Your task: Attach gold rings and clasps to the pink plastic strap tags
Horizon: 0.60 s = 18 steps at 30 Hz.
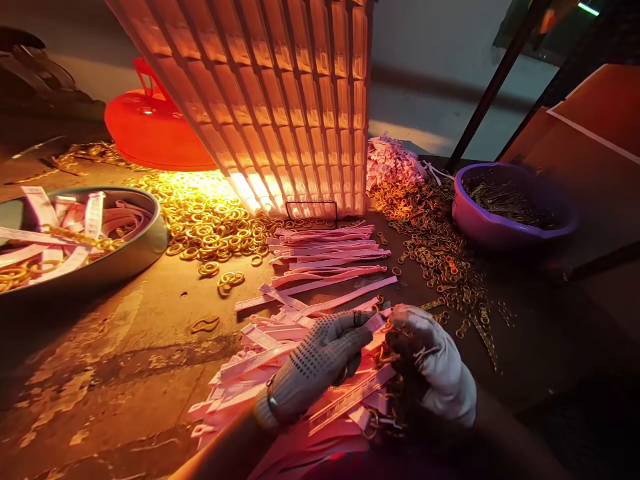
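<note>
My left hand (317, 360), in a dotted grey glove, pinches a short pink strap (375, 325) between thumb and forefinger. Close beside it, my right hand (440, 363) wears a worn white glove, its fingers closed at the far end of the same strap by a small brass-coloured metal piece (387, 327). What exactly the right fingertips grip is partly hidden. Below both hands lies a loose heap of pink straps (250, 373). Metal fittings (373, 423) hang or lie under my right hand. Bundled straps (330, 250) are laid in rows just beyond.
Brass-coloured rings (210, 217) pile up at left behind a bowl (160, 230) of straps and rings. Small metal clasps (435, 247) spread at right near a purple bowl (515, 230). A tall ribbed panel (300, 113) and a red rounded object (155, 133) stand at the back.
</note>
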Each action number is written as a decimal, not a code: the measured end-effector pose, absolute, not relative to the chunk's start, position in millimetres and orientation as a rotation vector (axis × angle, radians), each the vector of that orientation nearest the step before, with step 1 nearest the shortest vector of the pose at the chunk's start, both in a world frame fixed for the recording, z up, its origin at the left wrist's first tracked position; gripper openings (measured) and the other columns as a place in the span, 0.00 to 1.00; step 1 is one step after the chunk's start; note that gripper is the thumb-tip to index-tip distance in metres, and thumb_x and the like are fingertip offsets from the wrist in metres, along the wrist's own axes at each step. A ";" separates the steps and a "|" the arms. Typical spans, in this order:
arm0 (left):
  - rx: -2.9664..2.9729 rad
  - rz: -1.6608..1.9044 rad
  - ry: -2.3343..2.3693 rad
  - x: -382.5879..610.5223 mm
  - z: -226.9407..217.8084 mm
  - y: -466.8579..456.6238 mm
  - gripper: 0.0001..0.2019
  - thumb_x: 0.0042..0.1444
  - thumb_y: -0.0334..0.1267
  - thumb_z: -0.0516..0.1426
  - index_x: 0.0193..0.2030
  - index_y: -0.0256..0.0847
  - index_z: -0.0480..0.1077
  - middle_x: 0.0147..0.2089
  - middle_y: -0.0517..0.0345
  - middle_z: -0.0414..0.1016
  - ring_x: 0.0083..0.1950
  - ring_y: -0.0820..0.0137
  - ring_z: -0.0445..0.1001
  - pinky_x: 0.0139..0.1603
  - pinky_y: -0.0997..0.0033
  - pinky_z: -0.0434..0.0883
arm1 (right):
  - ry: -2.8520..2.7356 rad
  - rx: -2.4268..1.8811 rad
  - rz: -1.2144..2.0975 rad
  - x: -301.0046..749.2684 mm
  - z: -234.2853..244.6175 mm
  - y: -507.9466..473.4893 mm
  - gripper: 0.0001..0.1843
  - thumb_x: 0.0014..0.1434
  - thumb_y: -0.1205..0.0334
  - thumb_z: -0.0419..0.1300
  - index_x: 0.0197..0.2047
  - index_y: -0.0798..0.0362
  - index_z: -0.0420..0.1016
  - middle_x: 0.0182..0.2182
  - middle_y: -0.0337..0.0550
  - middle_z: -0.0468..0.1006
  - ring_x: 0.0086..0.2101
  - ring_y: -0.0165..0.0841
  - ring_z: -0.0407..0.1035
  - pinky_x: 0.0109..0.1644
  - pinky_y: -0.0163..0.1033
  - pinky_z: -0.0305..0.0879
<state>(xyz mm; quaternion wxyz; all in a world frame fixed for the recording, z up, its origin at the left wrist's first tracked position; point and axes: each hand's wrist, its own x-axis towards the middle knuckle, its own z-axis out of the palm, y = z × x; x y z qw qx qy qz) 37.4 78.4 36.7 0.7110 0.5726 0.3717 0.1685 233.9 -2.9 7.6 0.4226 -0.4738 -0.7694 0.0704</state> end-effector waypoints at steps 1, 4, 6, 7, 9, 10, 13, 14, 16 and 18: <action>1.253 0.394 0.842 36.6 32.8 77.9 0.19 0.63 0.53 0.55 0.37 0.36 0.71 0.17 0.67 0.62 0.17 0.80 0.54 0.17 0.80 0.53 | -1.906 -1.177 0.193 234.7 9.0 -4.4 0.24 0.63 0.65 0.57 0.62 0.49 0.66 0.48 0.48 0.77 0.47 0.39 0.73 0.52 0.45 0.72; 1.215 0.420 0.858 35.0 26.2 75.7 0.18 0.63 0.52 0.55 0.33 0.38 0.68 0.17 0.66 0.63 0.18 0.80 0.54 0.18 0.80 0.52 | -1.918 -1.218 0.276 234.0 15.0 -6.9 0.22 0.61 0.70 0.56 0.58 0.47 0.70 0.39 0.43 0.77 0.39 0.37 0.72 0.45 0.43 0.71; 1.207 0.405 0.859 35.7 27.3 73.8 0.18 0.64 0.53 0.54 0.38 0.38 0.70 0.17 0.66 0.63 0.17 0.79 0.54 0.18 0.80 0.52 | -1.910 -1.337 0.303 230.7 19.6 -6.6 0.22 0.60 0.73 0.55 0.56 0.48 0.72 0.39 0.44 0.77 0.39 0.37 0.71 0.44 0.42 0.70; 1.212 0.395 0.861 36.7 29.0 72.7 0.18 0.64 0.54 0.54 0.40 0.39 0.70 0.17 0.66 0.64 0.17 0.79 0.53 0.17 0.80 0.52 | -1.906 -1.395 0.299 228.5 21.9 -6.2 0.23 0.58 0.74 0.54 0.55 0.48 0.73 0.41 0.46 0.77 0.41 0.38 0.72 0.46 0.43 0.70; 1.225 0.387 0.864 39.4 32.7 70.0 0.18 0.64 0.54 0.54 0.38 0.39 0.70 0.16 0.66 0.63 0.16 0.79 0.54 0.16 0.80 0.52 | -1.922 -1.479 0.284 224.0 26.6 -5.5 0.26 0.55 0.76 0.53 0.55 0.49 0.73 0.47 0.48 0.77 0.46 0.40 0.71 0.50 0.44 0.70; 1.231 0.396 0.865 41.0 33.9 68.3 0.19 0.64 0.54 0.53 0.35 0.39 0.69 0.16 0.66 0.63 0.16 0.79 0.55 0.16 0.80 0.53 | -1.947 -1.507 0.271 222.0 28.8 -5.6 0.28 0.53 0.77 0.52 0.55 0.50 0.72 0.49 0.49 0.76 0.47 0.41 0.71 0.52 0.45 0.70; 1.248 0.457 0.862 45.0 32.3 62.6 0.20 0.64 0.54 0.52 0.29 0.40 0.64 0.16 0.66 0.61 0.16 0.78 0.56 0.16 0.79 0.54 | -2.077 -1.591 0.101 216.6 33.2 -8.7 0.28 0.46 0.76 0.52 0.51 0.53 0.74 0.45 0.51 0.77 0.42 0.44 0.71 0.44 0.48 0.72; 1.261 0.467 0.864 45.6 30.2 60.8 0.20 0.64 0.53 0.52 0.28 0.41 0.63 0.17 0.66 0.61 0.16 0.78 0.57 0.16 0.79 0.55 | -2.127 -1.625 -0.015 215.1 33.6 -10.6 0.23 0.45 0.75 0.52 0.45 0.54 0.75 0.41 0.52 0.77 0.38 0.44 0.70 0.39 0.47 0.71; 1.299 0.431 0.870 45.1 24.6 57.5 0.19 0.64 0.52 0.52 0.28 0.41 0.63 0.17 0.67 0.61 0.16 0.77 0.57 0.16 0.79 0.56 | -2.219 -1.673 -0.266 212.7 32.7 -15.5 0.11 0.46 0.73 0.53 0.32 0.53 0.73 0.33 0.51 0.75 0.31 0.43 0.67 0.31 0.45 0.66; 1.380 0.361 0.867 42.2 19.0 54.9 0.18 0.64 0.51 0.51 0.29 0.42 0.63 0.18 0.66 0.62 0.16 0.76 0.59 0.17 0.77 0.57 | -2.285 -1.693 -0.441 211.0 30.3 -20.6 0.07 0.51 0.72 0.54 0.27 0.52 0.69 0.29 0.50 0.72 0.28 0.40 0.64 0.27 0.43 0.63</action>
